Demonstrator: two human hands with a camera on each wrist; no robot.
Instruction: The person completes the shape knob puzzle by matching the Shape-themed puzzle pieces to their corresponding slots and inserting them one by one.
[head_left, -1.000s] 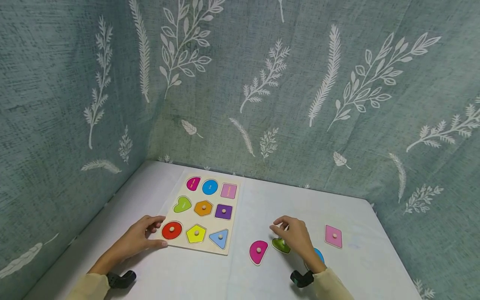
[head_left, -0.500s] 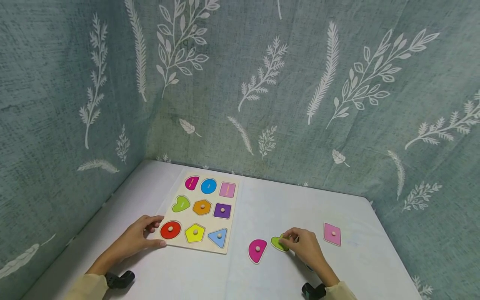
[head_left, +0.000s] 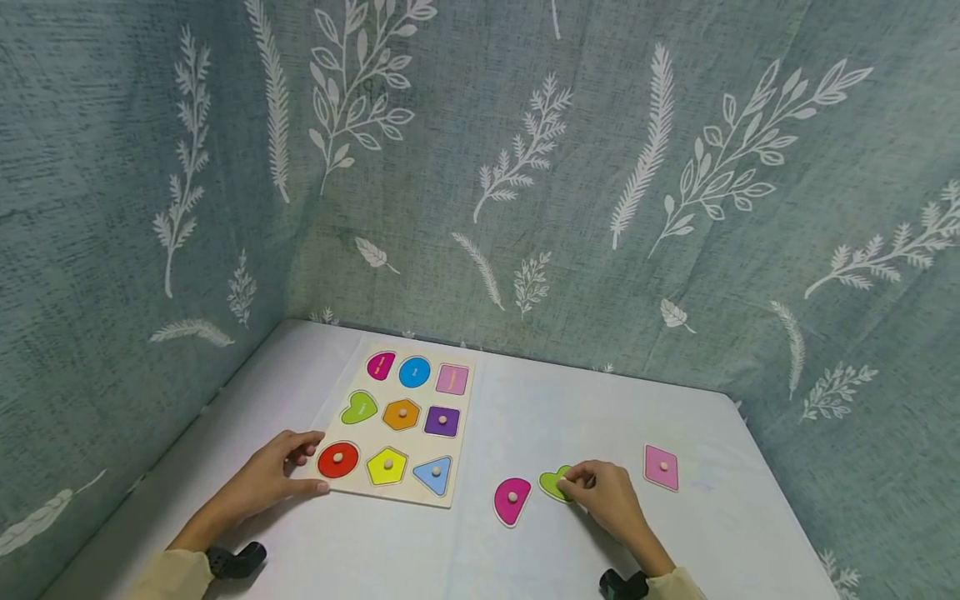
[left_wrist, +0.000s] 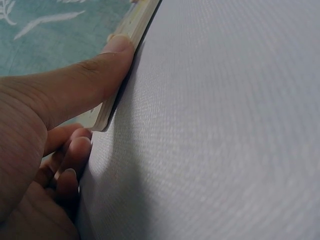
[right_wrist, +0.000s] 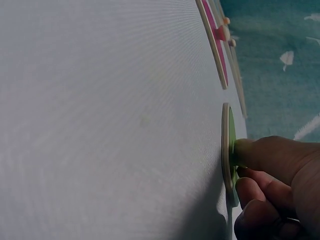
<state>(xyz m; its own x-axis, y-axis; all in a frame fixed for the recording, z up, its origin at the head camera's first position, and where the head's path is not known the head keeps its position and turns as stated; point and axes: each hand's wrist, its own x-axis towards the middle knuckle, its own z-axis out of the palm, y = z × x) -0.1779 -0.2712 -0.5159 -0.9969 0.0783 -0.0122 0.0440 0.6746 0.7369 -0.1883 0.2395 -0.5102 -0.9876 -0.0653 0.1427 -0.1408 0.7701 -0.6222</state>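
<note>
A wooden puzzle board [head_left: 408,457] with coloured shapes lies left of centre on the table. My left hand [head_left: 266,475] grips its near left corner, the thumb [left_wrist: 112,55] along the front edge and the curled fingers at the left side. On the cloth to the right of the board, my right hand [head_left: 606,497] pinches the knob of a green heart puzzle piece [head_left: 552,483]. In the right wrist view, the heart piece [right_wrist: 227,145] appears edge-on, very near the cloth; I cannot tell whether it touches. A magenta half-circle piece [head_left: 511,505] lies just left of it.
A pink square piece [head_left: 661,468] lies on the cloth beyond the right hand. Knobbed pieces fill the board's near row and part of the middle. White cloth covers the table [head_left: 585,408]; a green leaf-patterned curtain [head_left: 450,167] stands behind and at the left.
My right hand has come down to the green heart and now pinches its knob. The blue circle piece has gone out of sight by the right forearm. The left hand stays at the board.
</note>
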